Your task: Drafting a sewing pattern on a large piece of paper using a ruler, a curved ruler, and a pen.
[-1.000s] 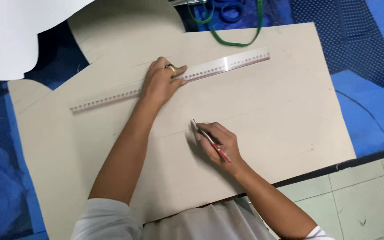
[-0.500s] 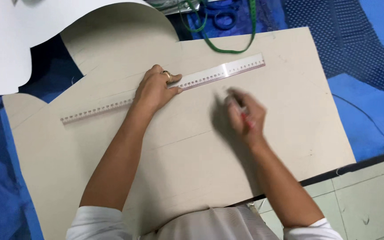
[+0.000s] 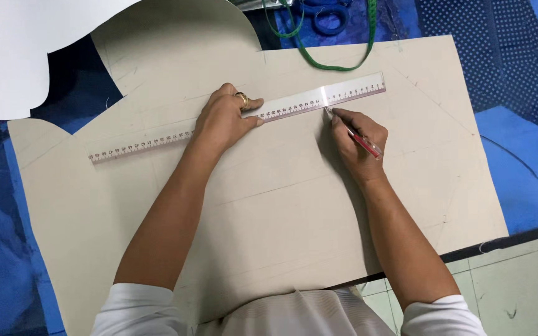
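A long clear ruler (image 3: 157, 140) lies slanted across a large beige sheet of pattern paper (image 3: 269, 205). My left hand (image 3: 222, 118), with a gold ring on one finger, presses flat on the ruler's middle. My right hand (image 3: 356, 140) holds a red pen (image 3: 363, 144) with its tip against the ruler's lower edge, near the ruler's right end. Faint pencil lines cross the paper below the ruler.
Blue fabric (image 3: 518, 149) covers the table around the paper, with dotted dark blue cloth (image 3: 505, 56) at the top right. A green cord (image 3: 337, 62) and blue scissors (image 3: 322, 15) lie at the top. A white sheet (image 3: 20, 43) overlaps the top left. Tiled floor (image 3: 518, 286) shows lower right.
My right hand has moved with the pen from the middle of the paper up to the ruler's lower edge. The left hand has stayed on the ruler.
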